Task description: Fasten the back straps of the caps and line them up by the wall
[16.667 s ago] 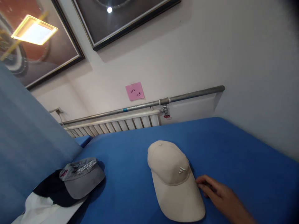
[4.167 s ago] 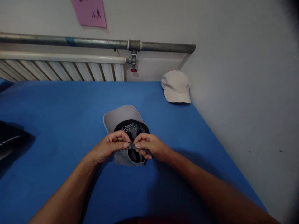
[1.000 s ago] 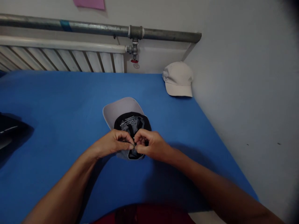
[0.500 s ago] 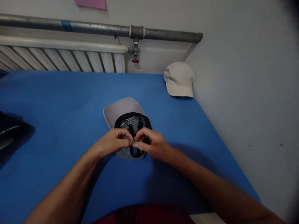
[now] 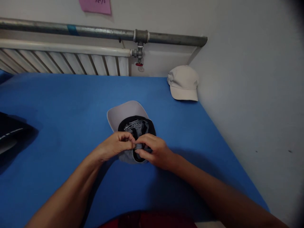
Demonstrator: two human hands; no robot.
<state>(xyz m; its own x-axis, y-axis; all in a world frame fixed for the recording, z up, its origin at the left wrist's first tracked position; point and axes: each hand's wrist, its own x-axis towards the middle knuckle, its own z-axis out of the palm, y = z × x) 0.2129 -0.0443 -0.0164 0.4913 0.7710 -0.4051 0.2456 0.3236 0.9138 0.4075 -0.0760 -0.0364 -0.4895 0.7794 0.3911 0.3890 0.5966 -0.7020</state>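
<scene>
A grey baseball cap point(image 5: 127, 113) lies upside down on the blue tabletop, its brim pointing away from me and its dark lining with white lettering showing. At the cap's back edge, my left hand point(image 5: 117, 144) pinches the end of the narrow adjusting strap between thumb and forefinger. My right hand point(image 5: 158, 151) is over the other side of the opening. Its forefinger reaches the left fingertips, while the thumb stands a little apart below, with the strap showing in between. The fingers cover most of the strap and any buckle on it.
A beige cap point(image 5: 184, 83) sits in the far right corner of the blue table point(image 5: 71, 95), against the wall. At the left edge lies a dark cap point(image 5: 14, 131). Behind the table are a white radiator point(image 5: 78, 63), a metal pipe point(image 5: 102, 31) and a red-handled valve point(image 5: 139, 64).
My right thumb and forefinger have parted from their pinch at the strap. My left hand keeps its pinch. The whole view has shifted slightly, and the cap lies as before.
</scene>
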